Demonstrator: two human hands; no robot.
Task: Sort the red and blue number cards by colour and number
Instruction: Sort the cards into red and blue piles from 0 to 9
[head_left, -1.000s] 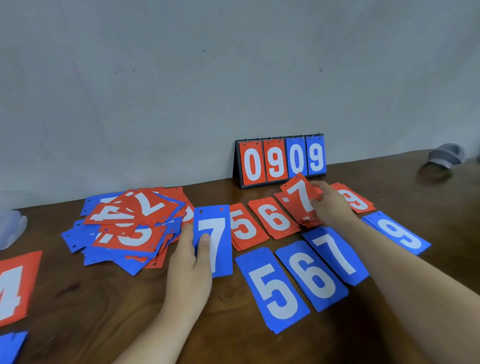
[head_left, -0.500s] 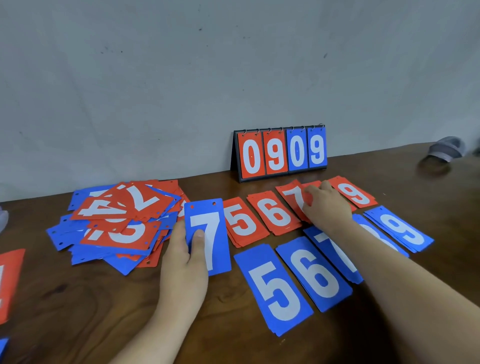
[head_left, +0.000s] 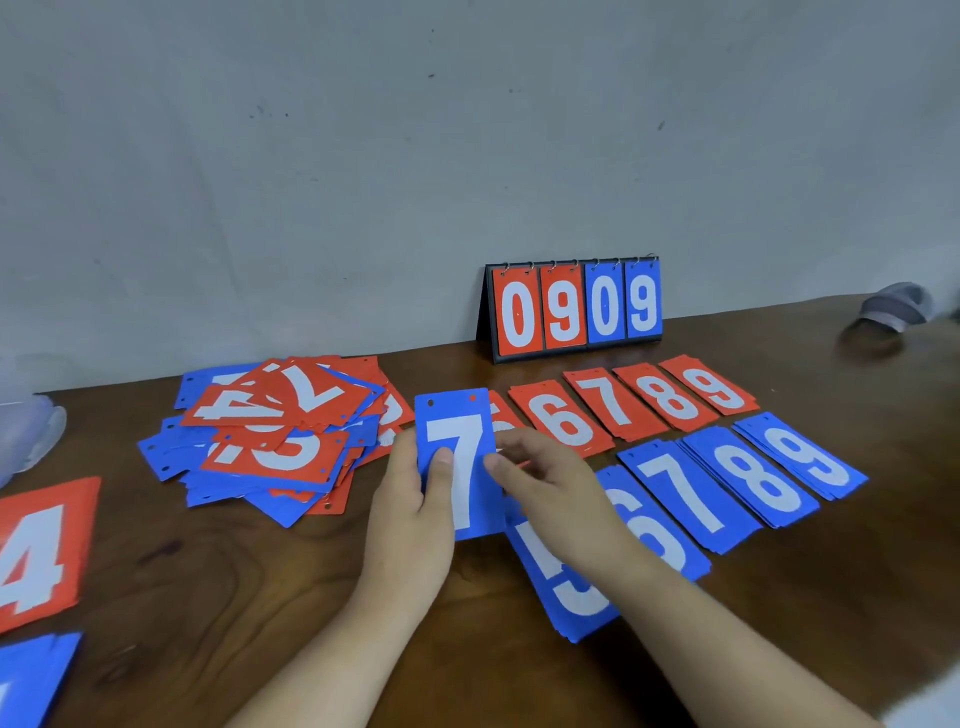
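My left hand (head_left: 415, 514) holds a blue 7 card (head_left: 460, 457) upright above the table, thumb on its face. My right hand (head_left: 550, 488) reaches in from the right, fingertips touching that card's right edge. Behind them lies a red row: a mostly hidden 5, then 6 (head_left: 563, 418), 7 (head_left: 613, 402), 8 (head_left: 670, 397), 9 (head_left: 714, 384). In front lies a blue row: 5 (head_left: 566, 587), 6 (head_left: 654, 525), 7 (head_left: 691, 493), 8 (head_left: 758, 478), 9 (head_left: 805, 452). A mixed heap of red and blue cards (head_left: 275, 431) lies to the left.
A flip scoreboard (head_left: 574, 309) reading 0909 stands against the wall. A red 4 card (head_left: 39, 551) and a blue card (head_left: 31, 675) lie at the left edge. A clear plastic item (head_left: 26, 431) sits far left, a grey object (head_left: 893, 306) far right.
My right hand left the red 7 on its stack and came left to the blue 7 card. My left hand kept holding that card.
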